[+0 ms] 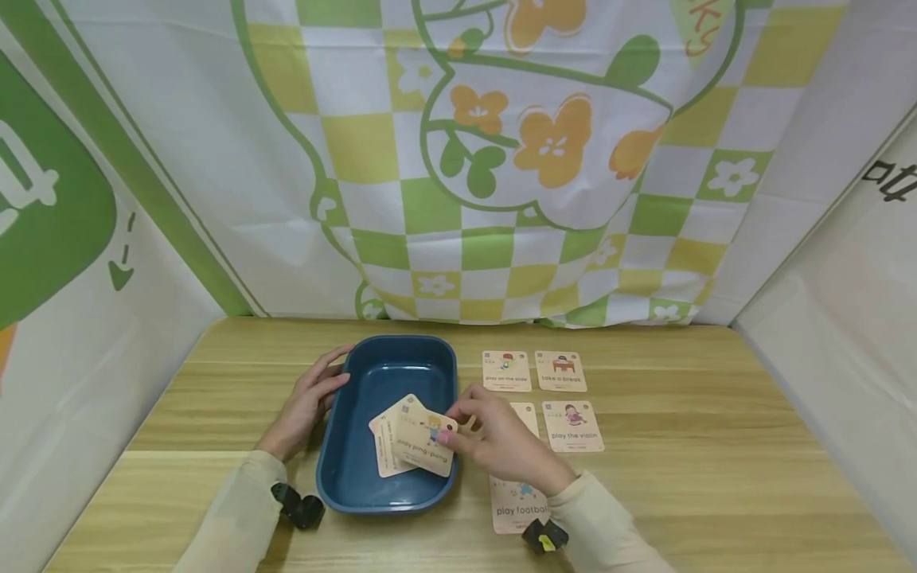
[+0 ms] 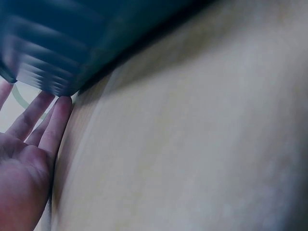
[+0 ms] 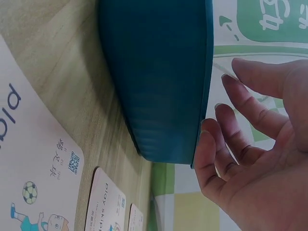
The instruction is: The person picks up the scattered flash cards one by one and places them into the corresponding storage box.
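Note:
A blue tray (image 1: 337,469) stands on the table with my left hand (image 1: 304,406) at its left side, fingers touching the wall and rim. In the left wrist view, the fingertips (image 2: 62,103) of that hand reach the tray's wall (image 2: 53,48). My right hand (image 1: 501,438) hovers at the tray's right rim, its thumb overlapping the edge of a "play ping-pong" card (image 1: 419,446). That card lies over another card (image 1: 387,446) inside the tray. In the right wrist view the right hand's fingers (image 3: 245,103) are loosely bent, and no card shows between thumb and forefinger.
Right of the tray lie "play on the slide" (image 1: 505,372), "take a break" (image 1: 561,372), "play the violin" (image 1: 573,426) and "play football" (image 1: 512,513) cards. A "play skipping" card (image 3: 103,202), partly cut off, lies beyond the football card. A patterned cloth (image 1: 501,263) hangs behind the table.

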The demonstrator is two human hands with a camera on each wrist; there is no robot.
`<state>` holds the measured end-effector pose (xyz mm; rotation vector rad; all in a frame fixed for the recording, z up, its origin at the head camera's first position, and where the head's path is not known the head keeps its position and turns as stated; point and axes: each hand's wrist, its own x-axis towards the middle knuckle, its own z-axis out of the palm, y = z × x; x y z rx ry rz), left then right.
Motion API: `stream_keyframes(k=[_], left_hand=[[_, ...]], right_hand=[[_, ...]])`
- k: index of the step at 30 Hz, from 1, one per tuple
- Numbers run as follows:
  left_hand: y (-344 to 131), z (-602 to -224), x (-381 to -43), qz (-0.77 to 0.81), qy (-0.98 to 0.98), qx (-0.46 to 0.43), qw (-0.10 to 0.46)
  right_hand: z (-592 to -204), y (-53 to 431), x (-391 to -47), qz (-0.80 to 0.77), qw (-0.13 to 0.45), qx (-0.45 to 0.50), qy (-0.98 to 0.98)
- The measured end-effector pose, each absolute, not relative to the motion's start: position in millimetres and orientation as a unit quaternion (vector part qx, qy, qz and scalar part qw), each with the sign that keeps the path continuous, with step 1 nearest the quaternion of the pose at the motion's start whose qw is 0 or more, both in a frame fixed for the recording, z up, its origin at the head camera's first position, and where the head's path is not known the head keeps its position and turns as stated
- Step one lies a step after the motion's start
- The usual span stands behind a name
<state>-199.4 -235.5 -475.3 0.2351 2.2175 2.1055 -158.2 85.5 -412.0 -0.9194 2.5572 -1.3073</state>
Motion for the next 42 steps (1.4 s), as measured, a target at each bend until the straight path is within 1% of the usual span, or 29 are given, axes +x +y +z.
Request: stream_keyframes(k=[21, 33, 42], left_hand=[[-233.6, -471.9, -197.7, 0.692, 0.718, 0.066, 0.043], [-234.0, -470.9, -197.5, 0.684, 0.726, 0.060, 0.047], [-234.4, -472.3, -197.5, 0.693, 0.716, 0.073, 0.042]], right_hand=[[-410.4, 96.2, -156.7, -0.437, 0.061, -0.308, 0.843], [-407.5, 114.7, -153.1, -0.416, 0.035, -0.313, 0.853], [-410.7, 135.7, -148.5, -0.407, 0.032, -0.295, 0.864]])
